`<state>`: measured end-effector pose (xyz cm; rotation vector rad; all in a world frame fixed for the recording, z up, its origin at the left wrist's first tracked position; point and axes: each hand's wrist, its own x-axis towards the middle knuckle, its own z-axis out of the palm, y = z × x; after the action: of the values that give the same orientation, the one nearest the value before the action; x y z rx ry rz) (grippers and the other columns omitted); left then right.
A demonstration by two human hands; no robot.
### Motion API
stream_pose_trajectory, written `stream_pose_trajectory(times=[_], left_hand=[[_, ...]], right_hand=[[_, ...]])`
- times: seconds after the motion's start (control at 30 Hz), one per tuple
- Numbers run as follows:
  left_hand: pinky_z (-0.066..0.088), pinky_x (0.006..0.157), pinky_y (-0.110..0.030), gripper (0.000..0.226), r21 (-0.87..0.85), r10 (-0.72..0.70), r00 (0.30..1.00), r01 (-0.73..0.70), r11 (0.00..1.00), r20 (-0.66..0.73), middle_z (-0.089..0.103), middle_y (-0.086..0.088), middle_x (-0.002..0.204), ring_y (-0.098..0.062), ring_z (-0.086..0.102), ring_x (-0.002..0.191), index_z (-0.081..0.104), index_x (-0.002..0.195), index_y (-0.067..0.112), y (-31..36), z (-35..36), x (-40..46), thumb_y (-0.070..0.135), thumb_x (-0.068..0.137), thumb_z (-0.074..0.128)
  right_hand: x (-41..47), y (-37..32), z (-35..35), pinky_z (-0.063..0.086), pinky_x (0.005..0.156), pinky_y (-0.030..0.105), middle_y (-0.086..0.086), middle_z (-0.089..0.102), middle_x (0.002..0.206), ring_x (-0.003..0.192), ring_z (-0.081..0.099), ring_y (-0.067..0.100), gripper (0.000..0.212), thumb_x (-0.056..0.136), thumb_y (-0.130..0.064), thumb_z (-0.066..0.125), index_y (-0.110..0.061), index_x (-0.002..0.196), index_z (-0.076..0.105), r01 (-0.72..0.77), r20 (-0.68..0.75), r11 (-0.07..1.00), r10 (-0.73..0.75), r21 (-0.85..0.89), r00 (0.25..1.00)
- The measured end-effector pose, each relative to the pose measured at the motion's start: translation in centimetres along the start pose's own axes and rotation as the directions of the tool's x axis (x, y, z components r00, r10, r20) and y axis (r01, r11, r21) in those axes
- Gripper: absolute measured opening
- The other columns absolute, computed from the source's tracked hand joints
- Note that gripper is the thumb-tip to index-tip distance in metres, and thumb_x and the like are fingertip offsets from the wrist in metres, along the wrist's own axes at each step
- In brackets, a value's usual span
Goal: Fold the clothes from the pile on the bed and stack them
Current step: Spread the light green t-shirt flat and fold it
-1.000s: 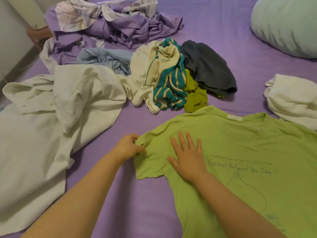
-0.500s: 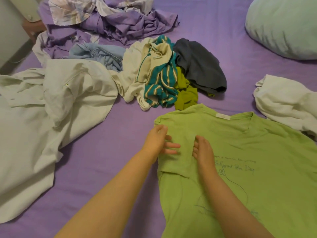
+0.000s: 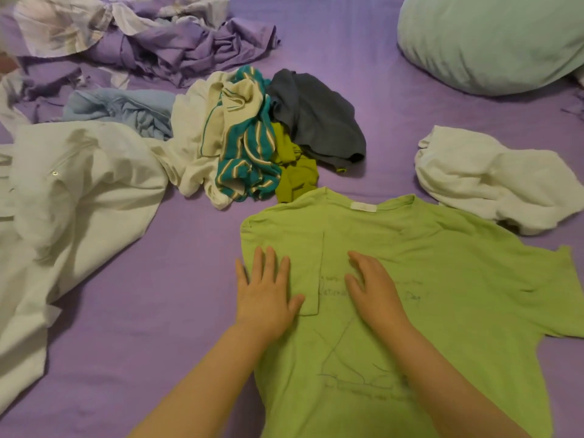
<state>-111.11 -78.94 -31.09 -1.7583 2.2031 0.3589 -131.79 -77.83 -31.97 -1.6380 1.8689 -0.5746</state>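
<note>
A light green t-shirt (image 3: 442, 279) with a blue line drawing lies flat on the purple bed sheet (image 3: 132, 343), front up. Its left sleeve (image 3: 297, 267) is folded inward over the chest. My left hand (image 3: 265, 295) presses flat on that folded sleeve, fingers straight. On the shirt's chest just to the right, my right hand (image 3: 373, 289) rests flat over the printed text. The pile (image 3: 252, 137) of unfolded clothes lies behind the shirt: cream, teal-striped, olive and dark grey pieces.
A large off-white garment (image 3: 72, 210) spreads across the left. A crumpled white piece (image 3: 493, 181) lies at the right, touching the green shirt's shoulder. Blue denim (image 3: 126, 112) and purple crumpled bedding (image 3: 158, 42) sit at the back left, a pale green pillow (image 3: 493, 39) at the back right.
The left sleeve went from spread out to folded over the chest. Both hands then let go of it and now lie flat, smoothing the shirt.
</note>
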Motion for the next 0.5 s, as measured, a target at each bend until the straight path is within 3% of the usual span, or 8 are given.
stream_pose_trajectory(times=[0.1, 0.2, 0.27, 0.4, 0.5], left_hand=[[-0.015, 0.112, -0.056, 0.070, -0.032, 0.211, 0.977, -0.211, 0.977, 0.005, -0.013, -0.006, 0.160, -0.029, -0.018, 0.145, -0.003, 0.152, 0.029, 6.0, -1.1, 0.3, 0.062, 0.094, 0.021], [-0.012, 0.114, -0.056, 0.064, -0.065, 0.358, 0.932, -0.354, 0.933, 0.061, -0.010, -0.005, 0.160, -0.029, -0.017, 0.145, -0.001, 0.152, 0.031, 13.1, -1.6, 0.8, 0.056, 0.098, 0.020], [-0.011, 0.114, -0.057, 0.062, -0.075, 0.407, 0.909, -0.401, 0.913, 0.089, -0.009, -0.005, 0.160, -0.030, -0.016, 0.146, 0.000, 0.152, 0.030, 17.3, -1.7, 1.2, 0.053, 0.099, 0.021], [-0.010, 0.115, -0.057, 0.060, -0.054, 0.509, 0.855, -0.506, 0.861, 0.105, -0.008, -0.004, 0.161, -0.029, -0.013, 0.146, 0.003, 0.152, 0.028, 23.8, -1.5, 1.9, 0.049, 0.100, 0.024], [-0.008, 0.115, -0.056, 0.061, -0.036, 0.560, 0.823, -0.560, 0.828, 0.098, -0.007, -0.004, 0.161, -0.029, -0.011, 0.147, 0.004, 0.152, 0.028, 27.4, -1.7, 2.6, 0.049, 0.100, 0.026]], right_hand=[[-2.6, 6.1, -4.4, 0.017, 0.114, 0.035, 0.004, 0.023, 0.156, 0.144, 0.018, 0.023, 0.053, 0.098, -0.041, 0.040, -0.026, 0.148, 0.029, -0.037, 0.096, 0.897, 0.088, -0.441, 0.992], [-5.4, 11.4, -8.1, 0.001, 0.116, 0.043, -0.002, -0.003, 0.160, 0.147, -0.004, 0.022, 0.058, 0.098, -0.054, 0.023, -0.038, 0.150, 0.002, -0.082, 0.125, 0.762, 0.209, -0.642, 0.970], [-6.3, 13.5, -10.2, 0.003, 0.116, 0.046, -0.003, -0.001, 0.160, 0.147, -0.002, 0.021, 0.056, 0.099, -0.051, 0.022, -0.039, 0.150, 0.002, -0.100, 0.107, 0.727, 0.233, -0.680, 0.966], [-6.1, 16.0, -14.4, 0.016, 0.112, 0.051, 0.008, 0.028, 0.155, 0.145, 0.016, 0.031, 0.045, 0.099, -0.030, 0.043, -0.023, 0.143, 0.041, -0.231, -0.084, 0.757, 0.228, -0.611, 0.970], [-5.4, 18.1, -16.6, 0.014, 0.113, 0.048, 0.013, 0.015, 0.158, 0.145, 0.009, 0.032, 0.054, 0.099, -0.035, 0.039, -0.021, 0.149, 0.026, -0.408, -0.207, 0.718, 0.355, -0.563, 0.912]])
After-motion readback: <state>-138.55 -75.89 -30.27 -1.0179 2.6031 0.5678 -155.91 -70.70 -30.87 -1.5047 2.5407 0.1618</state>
